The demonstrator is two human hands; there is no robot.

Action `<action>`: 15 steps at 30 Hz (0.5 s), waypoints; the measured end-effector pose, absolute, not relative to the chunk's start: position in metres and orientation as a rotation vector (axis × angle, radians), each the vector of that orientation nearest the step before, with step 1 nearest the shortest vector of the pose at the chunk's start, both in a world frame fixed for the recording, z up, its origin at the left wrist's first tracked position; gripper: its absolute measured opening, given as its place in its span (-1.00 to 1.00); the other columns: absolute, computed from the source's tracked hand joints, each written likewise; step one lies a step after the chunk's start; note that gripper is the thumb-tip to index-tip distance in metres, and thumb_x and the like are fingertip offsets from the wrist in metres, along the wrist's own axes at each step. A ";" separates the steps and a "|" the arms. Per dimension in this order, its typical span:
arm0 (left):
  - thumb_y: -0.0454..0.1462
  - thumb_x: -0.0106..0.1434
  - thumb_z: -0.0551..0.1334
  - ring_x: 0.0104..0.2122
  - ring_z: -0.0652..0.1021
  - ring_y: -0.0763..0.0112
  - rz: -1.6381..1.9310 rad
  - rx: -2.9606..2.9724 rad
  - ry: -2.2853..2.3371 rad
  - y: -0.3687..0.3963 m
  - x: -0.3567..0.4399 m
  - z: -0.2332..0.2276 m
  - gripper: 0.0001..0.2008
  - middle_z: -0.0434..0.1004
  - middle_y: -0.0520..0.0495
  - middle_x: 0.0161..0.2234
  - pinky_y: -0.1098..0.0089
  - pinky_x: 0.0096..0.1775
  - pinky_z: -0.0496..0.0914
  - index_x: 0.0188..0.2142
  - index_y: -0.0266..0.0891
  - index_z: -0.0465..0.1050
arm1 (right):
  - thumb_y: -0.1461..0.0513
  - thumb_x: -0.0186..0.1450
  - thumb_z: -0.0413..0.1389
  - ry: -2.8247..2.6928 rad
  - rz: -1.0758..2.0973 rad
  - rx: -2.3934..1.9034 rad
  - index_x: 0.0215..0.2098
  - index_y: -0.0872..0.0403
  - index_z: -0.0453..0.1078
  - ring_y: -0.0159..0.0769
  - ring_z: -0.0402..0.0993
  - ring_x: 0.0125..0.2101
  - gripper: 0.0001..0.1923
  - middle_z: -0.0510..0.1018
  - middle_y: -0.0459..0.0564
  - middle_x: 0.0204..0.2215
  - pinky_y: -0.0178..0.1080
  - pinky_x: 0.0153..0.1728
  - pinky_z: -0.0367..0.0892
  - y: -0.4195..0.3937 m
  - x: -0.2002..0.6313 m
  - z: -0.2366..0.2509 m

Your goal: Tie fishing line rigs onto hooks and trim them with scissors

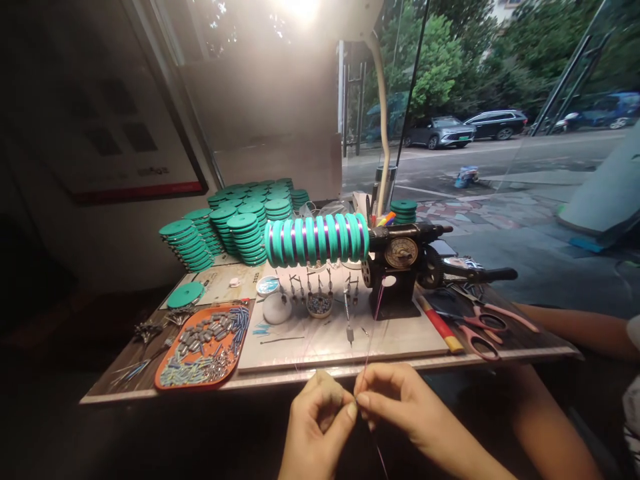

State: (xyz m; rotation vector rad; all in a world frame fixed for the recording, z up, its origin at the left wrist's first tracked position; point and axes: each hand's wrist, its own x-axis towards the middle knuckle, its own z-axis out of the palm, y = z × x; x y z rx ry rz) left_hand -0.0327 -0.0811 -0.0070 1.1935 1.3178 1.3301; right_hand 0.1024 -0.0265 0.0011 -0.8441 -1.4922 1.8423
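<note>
Below the table's front edge, my left hand (320, 420) and my right hand (397, 399) meet, each closed in a pinch. Between their fingertips runs a thin purple-pink line (371, 343), which comes down from the winding machine and hangs on below the hands. What else the fingertips hold, if anything, is too small to make out. The black hand-crank winding machine (397, 287) stands at the table's right. On its shaft sits a row of green foam spools (316, 239) with purple line wound on several of them.
An orange tray (159, 379) of lead sinkers and small fittings lies left. Stacked green spools (245, 237) stand behind. Scissors (483, 337) and a red-yellow stick (440, 323) lie right. Small hanging clips and a bowl of beads (319, 307) are central. Another person's arm (575, 327) is at right.
</note>
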 end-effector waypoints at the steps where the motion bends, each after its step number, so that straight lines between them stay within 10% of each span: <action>1: -0.14 0.07 0.25 -0.50 0.27 0.47 1.324 1.183 1.311 -0.081 -0.033 -0.006 -0.74 0.21 0.05 -0.54 0.47 -0.43 0.16 -0.59 -0.29 0.40 | 0.11 0.08 0.15 -1.504 1.835 -0.844 -0.53 0.15 0.30 -0.47 0.20 -0.58 -0.75 0.31 -0.17 -0.63 -0.37 -0.51 0.10 -0.026 0.102 0.001; 15: -0.13 0.05 0.27 -0.54 0.21 0.53 1.307 1.111 1.298 -0.084 -0.032 -0.006 -0.74 0.18 0.08 -0.55 0.47 -0.46 0.11 -0.58 -0.29 0.39 | 0.41 0.13 0.11 -1.774 0.407 -0.600 -0.23 0.05 0.39 -0.37 0.47 -0.42 -0.75 0.52 -0.04 -0.42 -0.41 -0.40 0.40 -0.060 0.113 -0.036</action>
